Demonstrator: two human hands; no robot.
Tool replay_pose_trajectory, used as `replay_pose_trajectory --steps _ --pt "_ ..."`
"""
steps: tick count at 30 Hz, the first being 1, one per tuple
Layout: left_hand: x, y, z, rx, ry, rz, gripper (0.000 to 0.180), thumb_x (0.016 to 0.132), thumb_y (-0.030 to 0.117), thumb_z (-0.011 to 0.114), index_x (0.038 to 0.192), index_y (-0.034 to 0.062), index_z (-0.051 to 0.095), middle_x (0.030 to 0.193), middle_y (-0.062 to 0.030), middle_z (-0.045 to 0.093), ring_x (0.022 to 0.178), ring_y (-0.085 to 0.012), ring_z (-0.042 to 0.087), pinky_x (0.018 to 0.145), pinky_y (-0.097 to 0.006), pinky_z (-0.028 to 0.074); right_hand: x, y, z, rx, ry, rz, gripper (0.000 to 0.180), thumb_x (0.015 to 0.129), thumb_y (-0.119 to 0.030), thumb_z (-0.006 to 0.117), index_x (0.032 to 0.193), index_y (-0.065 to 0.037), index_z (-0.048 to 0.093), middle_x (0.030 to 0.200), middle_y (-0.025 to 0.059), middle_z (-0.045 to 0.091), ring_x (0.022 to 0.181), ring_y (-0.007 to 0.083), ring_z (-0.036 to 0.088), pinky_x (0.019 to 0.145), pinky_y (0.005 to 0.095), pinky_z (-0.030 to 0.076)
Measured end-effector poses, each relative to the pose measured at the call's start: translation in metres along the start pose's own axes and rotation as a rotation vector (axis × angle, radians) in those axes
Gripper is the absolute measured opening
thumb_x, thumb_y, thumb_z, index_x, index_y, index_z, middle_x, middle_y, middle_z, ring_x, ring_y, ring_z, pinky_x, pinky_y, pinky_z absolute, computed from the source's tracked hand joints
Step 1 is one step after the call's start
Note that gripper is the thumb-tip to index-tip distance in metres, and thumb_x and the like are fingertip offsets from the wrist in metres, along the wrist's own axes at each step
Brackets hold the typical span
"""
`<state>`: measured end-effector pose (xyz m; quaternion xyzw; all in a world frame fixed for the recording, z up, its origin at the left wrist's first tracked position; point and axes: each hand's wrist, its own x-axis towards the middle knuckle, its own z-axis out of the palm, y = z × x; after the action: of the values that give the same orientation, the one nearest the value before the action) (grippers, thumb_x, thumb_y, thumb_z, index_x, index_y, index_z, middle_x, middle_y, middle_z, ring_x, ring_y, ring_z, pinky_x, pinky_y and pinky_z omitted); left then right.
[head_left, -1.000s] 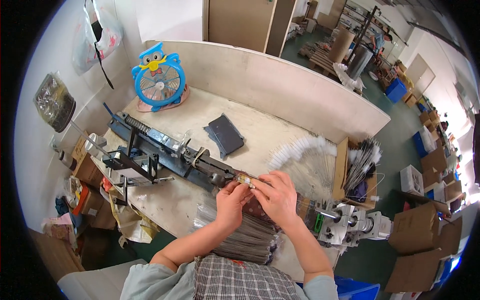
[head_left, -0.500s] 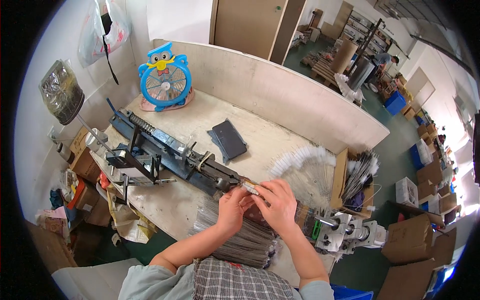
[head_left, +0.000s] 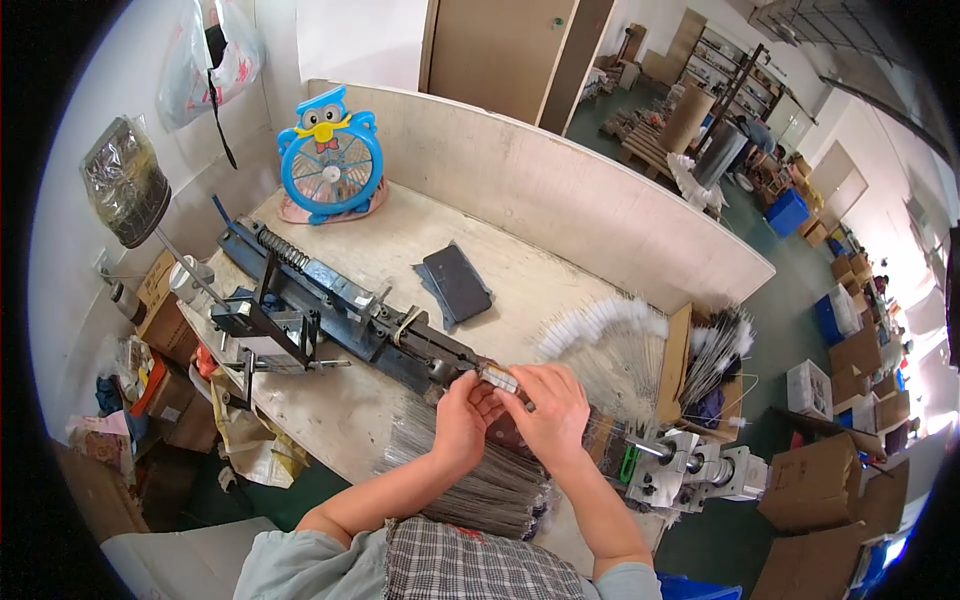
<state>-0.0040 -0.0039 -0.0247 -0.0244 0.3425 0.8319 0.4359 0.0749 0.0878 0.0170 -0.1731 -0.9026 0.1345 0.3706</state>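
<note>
Both hands work close together at the near end of a long dark metal bench machine point(head_left: 370, 315). My left hand point(head_left: 463, 422) is closed, thumb and fingers pinched near the machine's end; whatever is in them is too small to make out. My right hand point(head_left: 550, 405) is closed too, its fingertips against a small whitish metal piece point(head_left: 499, 379) at that end. Whether the piece is fixed to the machine I cannot tell. Below and between my forearms lies a large bundle of thin grey wires point(head_left: 470, 475), partly hidden by my arms.
White-tipped wires point(head_left: 605, 330) fan out at the right, beside a cardboard box point(head_left: 678, 360) of more wires. A silver mechanism point(head_left: 690, 465) sits at the right edge. A dark phone-like slab point(head_left: 458, 283) and a blue fan point(head_left: 331, 170) stand farther back. A metal-framed device point(head_left: 270, 330) is left.
My right fingers have shifted slightly, and more of the whitish piece shows between my hands. My left hand has moved only a little. The person far off has bent lower.
</note>
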Motion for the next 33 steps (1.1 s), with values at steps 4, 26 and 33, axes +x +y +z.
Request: replay_pose_trajectory --steps 4,26,33 --pt "-0.008 0.005 0.004 0.01 0.039 -0.021 0.044 0.096 0.042 0.036 0.108 0.0021 0.05 0.099 -0.0094 0.058 0.09 -0.019 0.058 0.081 -0.033 0.047 -0.01 0.005 -0.016 -0.079 -0.124 0.061 0.021 0.069 -0.018 0.072 0.089 -0.011 0.068 0.081 0.0 0.063 0.086 0.0208 0.057 0.072 0.0351 0.044" --pt "-0.027 0.063 -0.082 0.562 0.176 0.112 0.042 0.089 0.027 0.058 0.121 0.002 0.049 0.11 -0.0101 0.06 0.096 -0.0197 0.06 0.077 -0.032 0.049 -0.109 0.043 -0.061 0.025 -0.874 0.41 0.017 0.081 -0.025 0.061 0.09 -0.011 0.066 0.078 0.0071 0.063 0.075 0.0259 0.063 0.063 0.0377 0.05" --pt "-0.034 0.211 -0.291 0.167 0.812 0.678 0.029 0.08 0.035 0.071 0.097 0.0129 0.062 0.08 0.0 0.062 0.065 -0.0091 0.058 0.05 -0.018 0.043 -0.093 0.031 -0.068 -0.014 -0.777 0.372 0.016 0.083 -0.024 0.058 0.086 -0.01 0.065 0.081 0.0083 0.063 0.077 0.0284 0.063 0.066 0.0403 0.05"
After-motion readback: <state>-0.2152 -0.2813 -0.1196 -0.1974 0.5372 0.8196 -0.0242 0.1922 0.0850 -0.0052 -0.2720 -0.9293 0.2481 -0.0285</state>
